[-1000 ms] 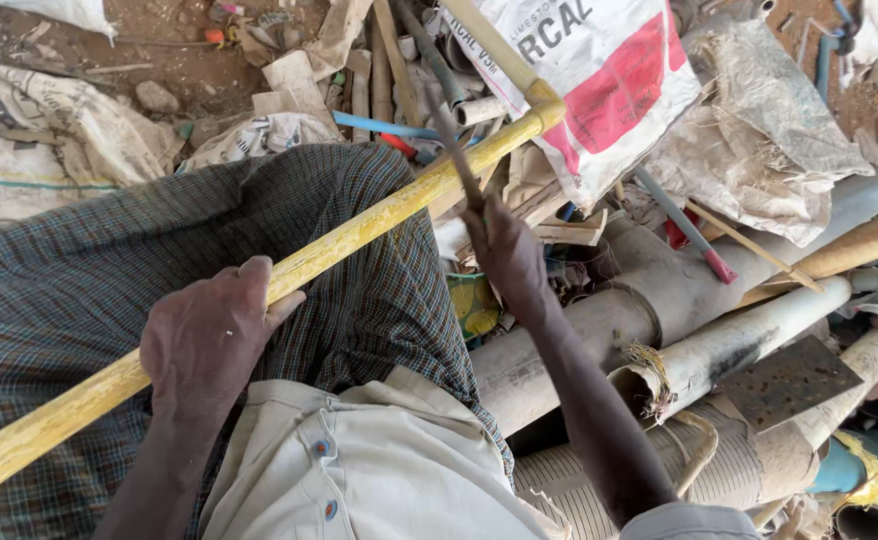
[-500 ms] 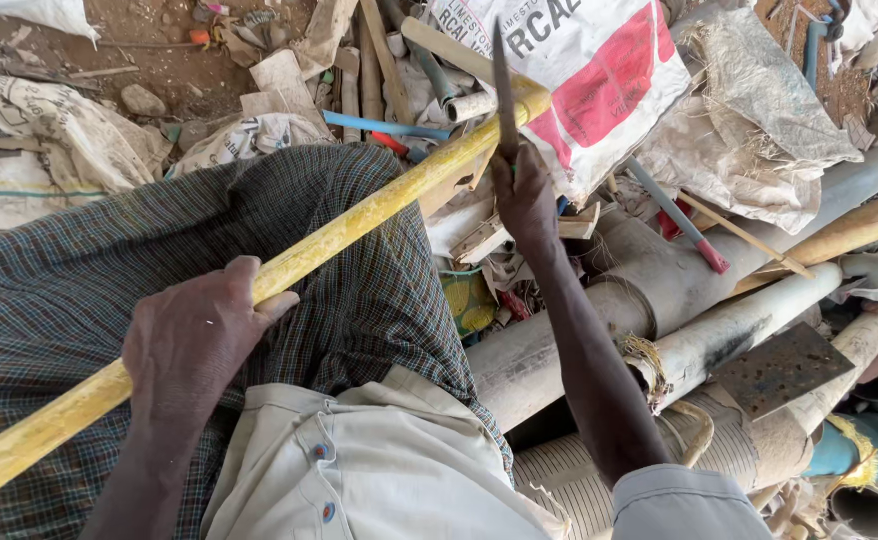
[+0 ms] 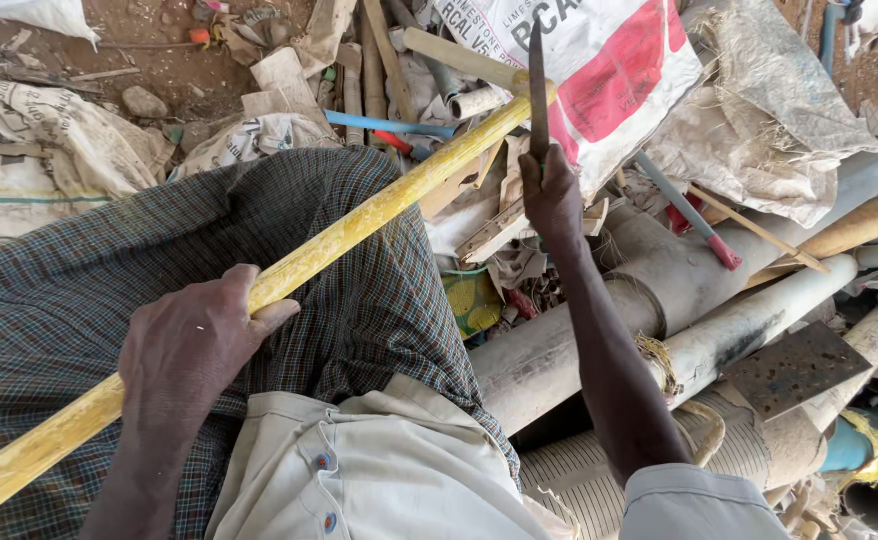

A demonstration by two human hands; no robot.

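Head view: the left hand [image 3: 199,345] is clenched around a long yellow pole [image 3: 359,225], which lies slantwise across the person's lap on a dark checked cloth [image 3: 69,290], its far end up near a white and red sack [image 3: 609,70]. The right hand [image 3: 551,195] grips a dark narrow blade [image 3: 538,85], held upright with its tip pointing away, just beside the pole's far end. To the right lie grey pipes [image 3: 659,290] and a flat rusty metal plate [image 3: 794,368]. Wood scraps litter the ground.
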